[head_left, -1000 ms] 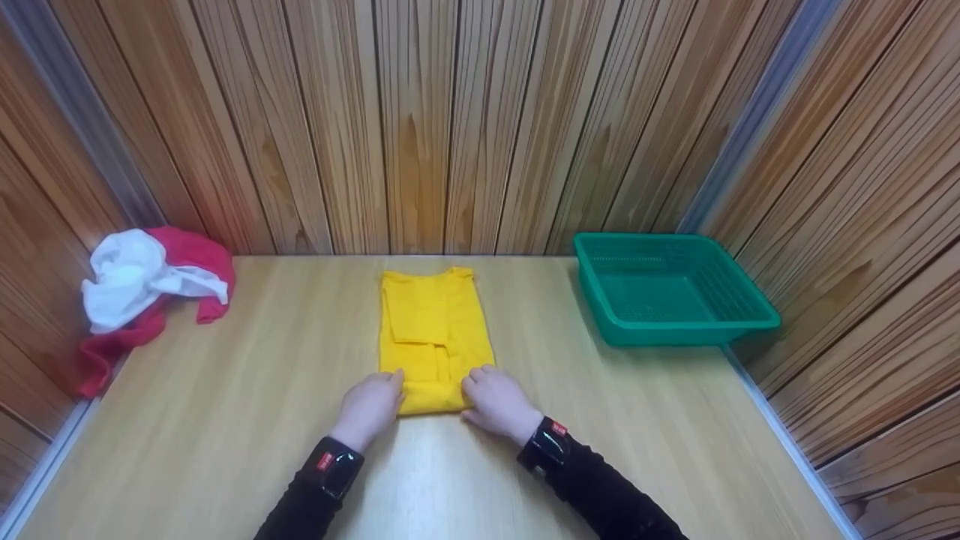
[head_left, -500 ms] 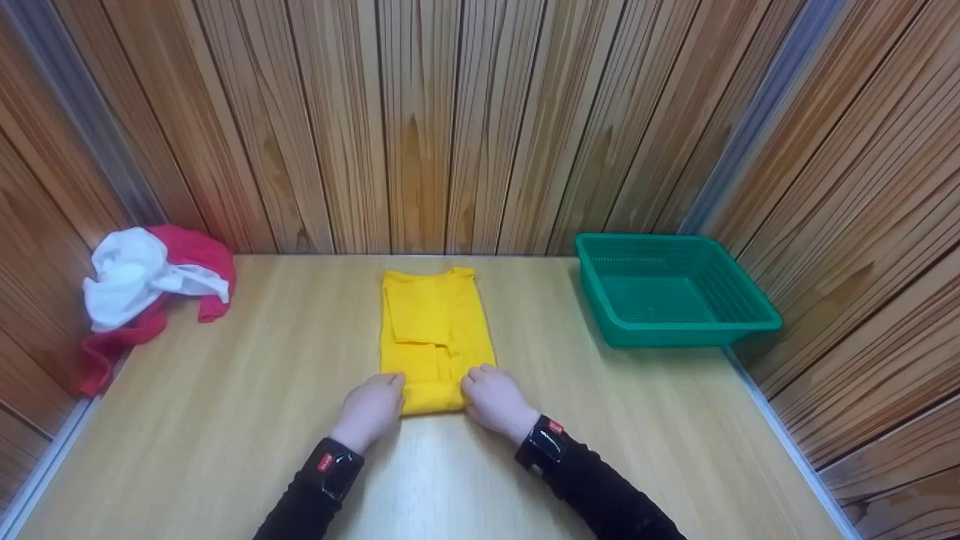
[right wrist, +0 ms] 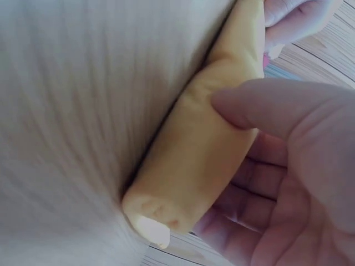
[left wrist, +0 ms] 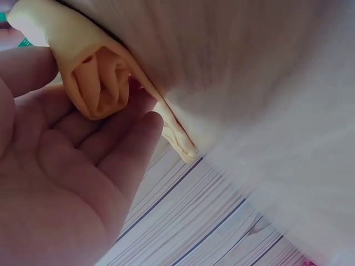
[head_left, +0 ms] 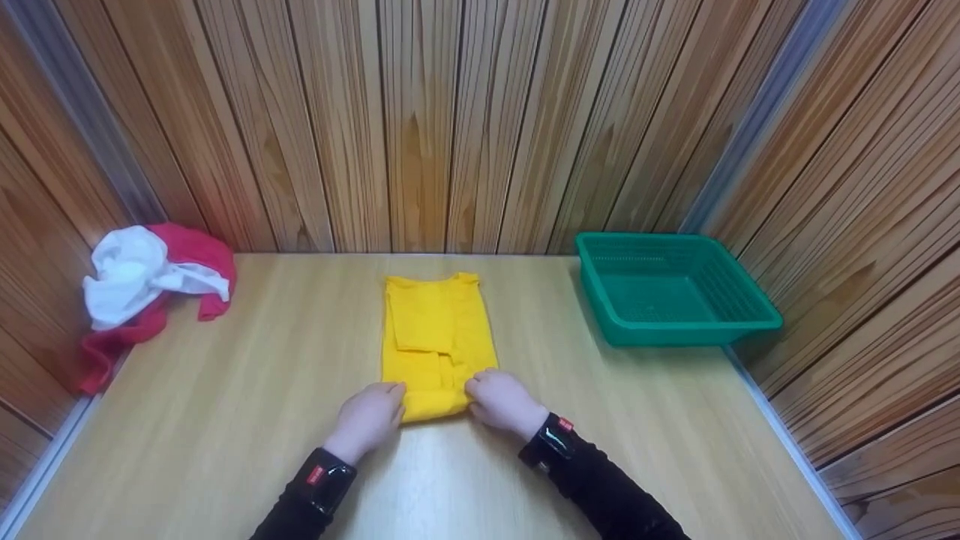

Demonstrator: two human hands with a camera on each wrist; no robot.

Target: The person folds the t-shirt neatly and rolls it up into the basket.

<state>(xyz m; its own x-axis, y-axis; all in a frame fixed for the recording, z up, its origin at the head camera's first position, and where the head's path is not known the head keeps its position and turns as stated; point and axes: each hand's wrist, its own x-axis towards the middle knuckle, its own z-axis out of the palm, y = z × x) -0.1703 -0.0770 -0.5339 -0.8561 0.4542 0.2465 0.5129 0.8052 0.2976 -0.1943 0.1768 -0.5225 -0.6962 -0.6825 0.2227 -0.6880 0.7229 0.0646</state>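
A yellow shirt [head_left: 424, 319], folded into a long strip, lies on the table with its near end rolled up. My left hand [head_left: 367, 420] grips the left end of the roll, thumb on top; in the left wrist view the layered spiral of the roll [left wrist: 100, 83] shows at its end. At the right end, my right hand [head_left: 506, 403] holds the roll between thumb and fingers. The right wrist view shows that thumb pressing on the rolled cloth [right wrist: 188, 149], with the other fingers curled along its far side.
A green plastic basket [head_left: 679, 328] stands at the back right of the wooden table [head_left: 300, 337]. White cloth [head_left: 124, 277] and red cloth [head_left: 199, 251] lie heaped at the back left. Wood-panelled walls [head_left: 420, 127] enclose the table at the back and sides.
Both hands have drawn slightly toward the person, and the yellow shirt has slid a little the same way, its far edge included. The basket and the heaped cloths stay put.
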